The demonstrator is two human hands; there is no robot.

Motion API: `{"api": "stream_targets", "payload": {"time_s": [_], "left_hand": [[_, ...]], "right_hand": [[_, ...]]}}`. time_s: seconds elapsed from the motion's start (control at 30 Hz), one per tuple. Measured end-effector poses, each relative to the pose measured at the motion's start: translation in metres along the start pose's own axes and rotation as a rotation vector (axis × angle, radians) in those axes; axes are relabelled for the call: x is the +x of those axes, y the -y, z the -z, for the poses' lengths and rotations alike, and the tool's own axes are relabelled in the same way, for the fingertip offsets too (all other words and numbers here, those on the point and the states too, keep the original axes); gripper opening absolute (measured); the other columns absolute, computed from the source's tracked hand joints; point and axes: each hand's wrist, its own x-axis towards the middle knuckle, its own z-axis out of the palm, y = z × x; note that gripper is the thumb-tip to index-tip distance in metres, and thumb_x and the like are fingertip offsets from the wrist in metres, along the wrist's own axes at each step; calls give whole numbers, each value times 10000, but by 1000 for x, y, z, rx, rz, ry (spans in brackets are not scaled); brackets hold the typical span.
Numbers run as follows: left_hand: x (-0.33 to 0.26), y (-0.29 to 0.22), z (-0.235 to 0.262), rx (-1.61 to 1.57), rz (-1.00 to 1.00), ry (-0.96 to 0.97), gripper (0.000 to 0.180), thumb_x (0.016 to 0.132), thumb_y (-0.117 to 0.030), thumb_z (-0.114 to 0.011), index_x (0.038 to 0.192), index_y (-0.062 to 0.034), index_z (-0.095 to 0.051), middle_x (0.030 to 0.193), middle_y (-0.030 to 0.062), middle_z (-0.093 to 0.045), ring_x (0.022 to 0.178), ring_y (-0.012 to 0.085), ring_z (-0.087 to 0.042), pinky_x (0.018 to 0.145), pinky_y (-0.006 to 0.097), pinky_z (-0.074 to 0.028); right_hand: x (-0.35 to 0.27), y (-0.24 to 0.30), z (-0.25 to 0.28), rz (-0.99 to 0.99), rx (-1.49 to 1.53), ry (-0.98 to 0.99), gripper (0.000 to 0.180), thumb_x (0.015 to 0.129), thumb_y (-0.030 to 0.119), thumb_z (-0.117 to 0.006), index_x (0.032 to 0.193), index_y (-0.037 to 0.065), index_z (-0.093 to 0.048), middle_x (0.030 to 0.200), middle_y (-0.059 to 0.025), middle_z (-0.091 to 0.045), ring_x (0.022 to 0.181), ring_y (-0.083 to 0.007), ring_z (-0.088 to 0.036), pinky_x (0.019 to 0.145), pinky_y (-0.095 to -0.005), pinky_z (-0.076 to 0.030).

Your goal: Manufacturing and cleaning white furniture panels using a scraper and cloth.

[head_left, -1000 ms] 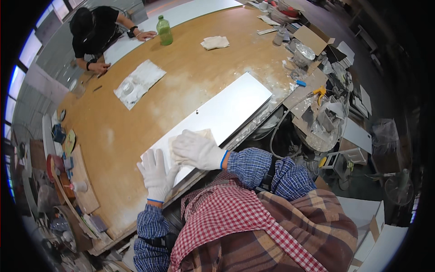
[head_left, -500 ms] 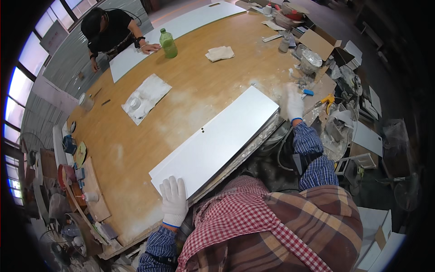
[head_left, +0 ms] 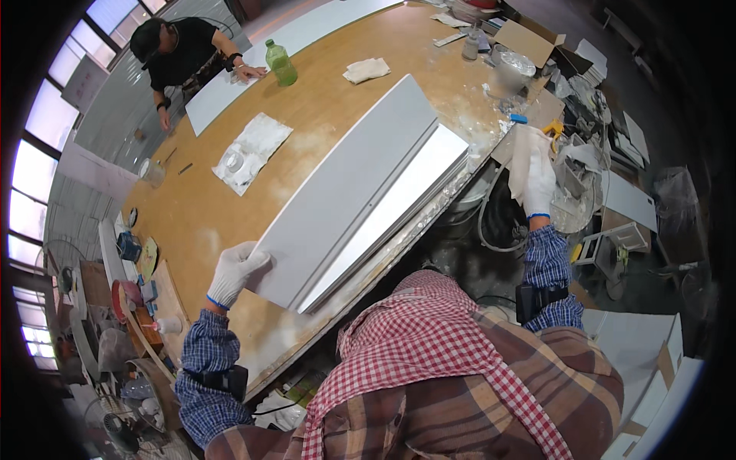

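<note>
My left hand (head_left: 234,271), in a white knit glove, grips the near left end of a long, thin panel (head_left: 345,184). That panel is tilted up on edge, its greyish face toward me and a line running along it. Beneath it, a stack of white panels (head_left: 418,188) lies along the table's near edge. Off to the right, beyond the table edge, my gloved right hand (head_left: 541,180) is closed on a limp beige cloth (head_left: 521,157). Part of its fingers is hidden behind the cloth.
Across the wooden table (head_left: 207,230), a person (head_left: 188,54) leans over a long white board (head_left: 307,29). A green bottle (head_left: 281,65), a folded cloth (head_left: 366,70) and a white cloth (head_left: 257,149) lie between us. Tubs, a yellow-handled tool (head_left: 553,129) and boxes crowd the right side.
My left hand has lifted the top panel from lying flat to tilted. My right hand has moved right and down from the table's corner, and a beige cloth now shows in it.
</note>
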Motion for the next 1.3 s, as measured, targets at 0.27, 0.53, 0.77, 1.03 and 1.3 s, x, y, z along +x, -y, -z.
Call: {"api": "stream_targets", "payload": {"time_s": [0.27, 0.53, 0.77, 1.03, 1.3], "left_hand": [[64, 6, -26, 308, 8, 32, 398, 939, -278, -708, 1239, -17, -713, 1074, 76, -755, 955, 165, -699, 886, 304, -541], [53, 41, -137, 696, -482, -669, 423, 955, -242, -615, 1327, -41, -613, 1218, 165, -675, 1179, 321, -598, 999, 430, -424], [48, 11, -134, 729, -368, -663, 357, 924, -179, -611, 1235, -5, -612, 1153, 185, -667, 1073, 356, -591, 943, 461, -408], [50, 5, -138, 725, -323, -673, 372, 915, -161, -611, 1255, -9, -612, 1144, 181, -661, 1084, 354, -581, 941, 457, -408], [48, 5, -131, 697, -307, -622, 372, 909, -149, -609, 1253, -7, -610, 1154, 183, -653, 1068, 355, -580, 932, 458, -411]], "right_hand": [[-98, 106, -109, 564, 100, 667, 416, 1001, 80, -480, 1407, 40, -556, 1297, -215, -639, 1214, -374, -610, 1058, -419, -482], [-230, 110, -191, 1178, 55, 865, 379, 921, 339, -613, 1197, 82, -655, 1220, -167, -641, 1134, -320, -603, 1016, -444, -471], [-76, 74, -196, 823, -383, 945, 367, 959, 388, -580, 1170, 94, -644, 1250, -130, -600, 1193, -318, -538, 1034, -448, -422], [-9, 93, -208, 446, -755, 848, 255, 965, 274, -548, 1097, 90, -663, 1219, -151, -623, 1173, -302, -567, 995, -466, -437], [-89, 112, -182, 575, -519, 1083, 269, 915, 289, -570, 1000, 63, -688, 1080, -181, -712, 1077, -366, -656, 896, -514, -502]]}}
